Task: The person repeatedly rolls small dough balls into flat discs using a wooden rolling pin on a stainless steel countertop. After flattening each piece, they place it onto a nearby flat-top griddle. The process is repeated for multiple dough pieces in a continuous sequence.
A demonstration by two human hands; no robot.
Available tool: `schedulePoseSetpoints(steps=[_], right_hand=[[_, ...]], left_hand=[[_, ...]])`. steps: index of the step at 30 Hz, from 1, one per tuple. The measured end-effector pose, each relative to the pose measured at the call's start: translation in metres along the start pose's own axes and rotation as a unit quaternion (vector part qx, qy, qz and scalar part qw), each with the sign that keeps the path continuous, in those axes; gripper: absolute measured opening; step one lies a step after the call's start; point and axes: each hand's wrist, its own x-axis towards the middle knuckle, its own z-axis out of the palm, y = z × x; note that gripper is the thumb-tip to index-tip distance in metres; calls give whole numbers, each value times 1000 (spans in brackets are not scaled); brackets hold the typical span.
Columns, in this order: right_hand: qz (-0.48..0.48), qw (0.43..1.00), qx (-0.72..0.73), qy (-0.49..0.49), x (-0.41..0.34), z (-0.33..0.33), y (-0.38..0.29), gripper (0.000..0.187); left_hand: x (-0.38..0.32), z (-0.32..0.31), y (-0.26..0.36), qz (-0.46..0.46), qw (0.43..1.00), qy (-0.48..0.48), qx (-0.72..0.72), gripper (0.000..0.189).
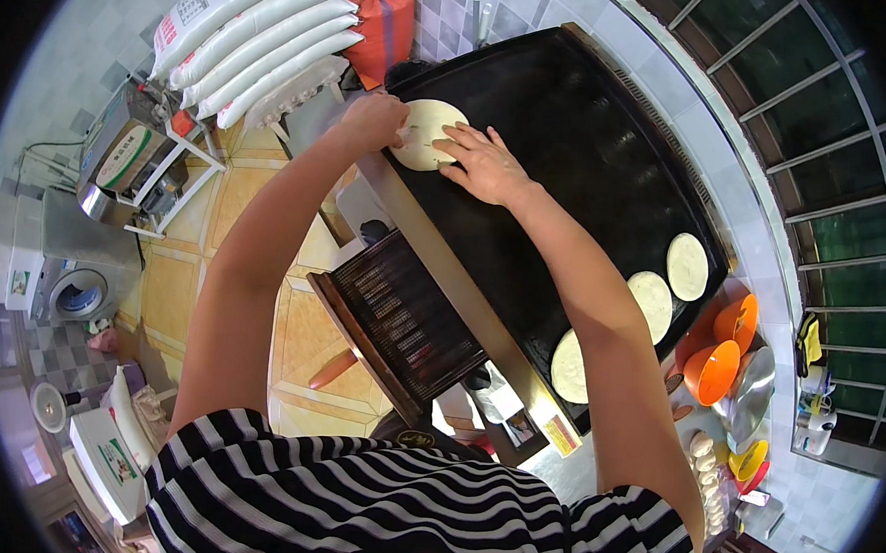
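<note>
A round flat dough (427,155) lies on the far left corner of a large black griddle (541,131). My left hand (376,121) is curled at its left edge, fingers pinching the rim near the griddle's side. My right hand (486,165) rests palm down on the right part of the dough, its fingers spread over the surface. Near the griddle's right end lie more flat dough rounds: one (688,267) at the far edge, another (649,306) beside it, and a third (570,367) partly hidden by my right forearm.
A drawer-like rack (411,312) with a wooden handle (333,368) juts from the griddle's front. Orange bowls (711,372) and rows of dough pieces (705,470) stand to the right. White sacks (267,42) are stacked at upper left, beside a red sack (385,26).
</note>
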Motion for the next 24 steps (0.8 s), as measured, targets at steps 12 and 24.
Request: schedulePoseSetpoints(steps=[12,24], right_hand=[[-34,994,59,86,-6,1,0,36],[-8,997,-63,43,-17,8,-8,52]], left_hand=[[17,1,-14,-3,997,-65,-50,17],[80,35,5,136,979,89,-127,14]])
